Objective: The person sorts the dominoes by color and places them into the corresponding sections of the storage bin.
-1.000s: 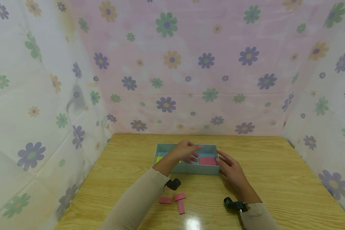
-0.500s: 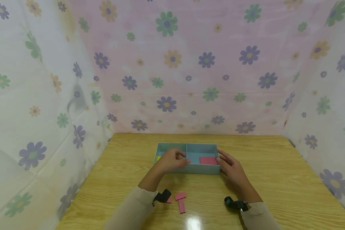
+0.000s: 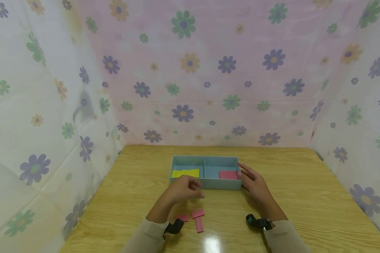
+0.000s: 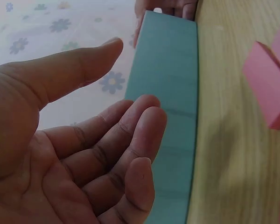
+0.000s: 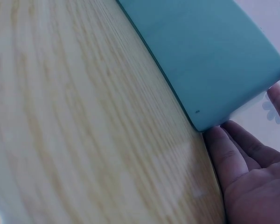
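Note:
A light-blue two-compartment box (image 3: 220,184) stands on the table. Flat yellow blocks (image 3: 187,173) lie in a row in its left compartment, and flat pink blocks (image 3: 228,175) sit at the right end of the other. My right hand (image 3: 256,182) holds the box's right end, thumb at the rim and fingers against the outer wall. In front of the box hovers my left hand (image 3: 183,189), its fingers loosely bent and nothing in them. Below it on the table are three loose pink blocks: one slanted block (image 3: 197,213), one lengthwise block (image 3: 199,225) and one partly hidden block (image 3: 182,218).
The wood-grain table (image 3: 291,189) extends to both sides of the box. Flowered cloth (image 3: 209,70) hangs behind the table and along its left and right sides. Black wrist cameras, such as the left wrist camera (image 3: 175,226), stick out from both sleeves.
My left hand has drawn back from above the box toward the near side, uncovering the divider and the yellow blocks. My right hand has stayed at the box's right end.

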Motion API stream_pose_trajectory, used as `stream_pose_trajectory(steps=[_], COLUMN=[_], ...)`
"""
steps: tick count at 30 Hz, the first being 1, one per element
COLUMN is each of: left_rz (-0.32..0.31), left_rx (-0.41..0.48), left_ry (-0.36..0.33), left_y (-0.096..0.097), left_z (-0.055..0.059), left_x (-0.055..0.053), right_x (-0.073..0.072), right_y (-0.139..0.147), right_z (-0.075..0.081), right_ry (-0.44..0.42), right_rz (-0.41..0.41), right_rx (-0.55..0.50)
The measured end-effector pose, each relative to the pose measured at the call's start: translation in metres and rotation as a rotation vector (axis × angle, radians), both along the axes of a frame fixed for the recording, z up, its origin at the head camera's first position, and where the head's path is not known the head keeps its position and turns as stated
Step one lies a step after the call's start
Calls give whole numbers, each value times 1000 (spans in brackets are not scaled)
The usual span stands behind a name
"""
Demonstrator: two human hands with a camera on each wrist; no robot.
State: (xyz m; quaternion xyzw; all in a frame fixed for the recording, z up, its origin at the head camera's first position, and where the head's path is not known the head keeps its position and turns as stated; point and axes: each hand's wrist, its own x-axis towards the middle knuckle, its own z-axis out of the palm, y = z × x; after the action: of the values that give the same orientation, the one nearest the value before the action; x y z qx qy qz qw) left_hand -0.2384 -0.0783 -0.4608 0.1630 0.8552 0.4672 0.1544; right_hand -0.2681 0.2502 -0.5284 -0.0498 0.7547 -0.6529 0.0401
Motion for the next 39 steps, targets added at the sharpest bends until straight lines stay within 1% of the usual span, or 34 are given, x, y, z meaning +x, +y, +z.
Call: stream_pose_trajectory(steps=[3, 7, 9, 14, 18, 20, 24, 28, 32, 39], left_rz=[-15, -44, -44, -28, -30, -32, -42, -54, -51, -6], left_rx=[-14, -23, -32, -54, -52, -64, -110, -164, -202, -217], left_ry=[-11, 7, 7, -42, -66, -64, -38, -7, 6, -1], left_y=[-2, -5, -5, -6, -5, -4, -3, -2, -2, 2], left_z=[-5, -12, -16, -25, -28, -30, -34, -35, -34, -28], left_x=[3, 6, 8, 15, 20, 21, 22, 22, 21, 19], right_x=[1, 0, 0, -2, -3, -3, -3, -3, -2, -1], right_y=[-1, 0, 1, 4, 6, 5, 4, 3, 3, 2], right_z=[0, -3, -5, -7, -6, -4, -3, -4, -5, -4], right_ry=[-5, -2, -3, -8, 0, 0, -3, -5, -2, 12], right_rz=[5, 3, -4, -13, -20, -19, -5, -1, 5, 10], right_rx=[-4, -15, -14, 5, 11, 9, -2, -7, -12, -27])
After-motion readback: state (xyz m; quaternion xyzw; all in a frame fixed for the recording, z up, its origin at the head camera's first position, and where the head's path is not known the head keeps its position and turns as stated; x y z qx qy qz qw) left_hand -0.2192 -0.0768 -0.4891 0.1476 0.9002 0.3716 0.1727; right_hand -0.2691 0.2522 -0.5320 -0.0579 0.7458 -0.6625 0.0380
